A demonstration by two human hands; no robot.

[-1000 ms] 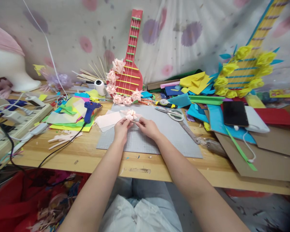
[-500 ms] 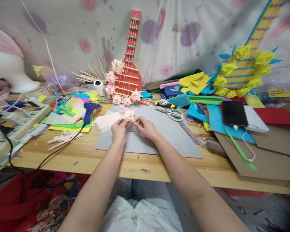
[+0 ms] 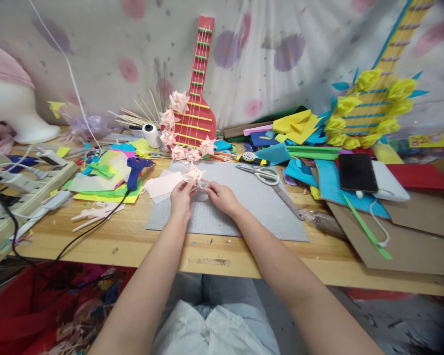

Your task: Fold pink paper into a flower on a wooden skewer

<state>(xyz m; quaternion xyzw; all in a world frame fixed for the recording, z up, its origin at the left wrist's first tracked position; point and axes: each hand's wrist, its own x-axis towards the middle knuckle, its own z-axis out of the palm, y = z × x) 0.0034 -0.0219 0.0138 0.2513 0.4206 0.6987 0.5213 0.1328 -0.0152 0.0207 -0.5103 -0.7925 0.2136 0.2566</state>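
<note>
A pale pink paper flower (image 3: 194,174) with pointed petals is held just above the grey cutting mat (image 3: 240,217). My left hand (image 3: 181,197) pinches its base from the left. The fingers of my right hand (image 3: 222,197) are closed at its right lower edge, on a petal or strip too small to make out. Pale pink paper sheets (image 3: 163,186) lie left of my left hand. Behind, a red paper guitar (image 3: 198,113) leans upright with similar pink flowers along its left and lower rim.
A blue glue gun (image 3: 135,172) stands on coloured sheets at left, its black cable running toward a power strip (image 3: 33,195). Scissors (image 3: 266,175) and a metal ruler (image 3: 286,201) lie on the mat's right. Farther right are a black phone (image 3: 357,172), cardboard (image 3: 385,241) and a yellow guitar (image 3: 377,108).
The flower has turned and tilted slightly in my fingers, its petals now standing more upright. My right hand has shifted a little; the view has moved only slightly.
</note>
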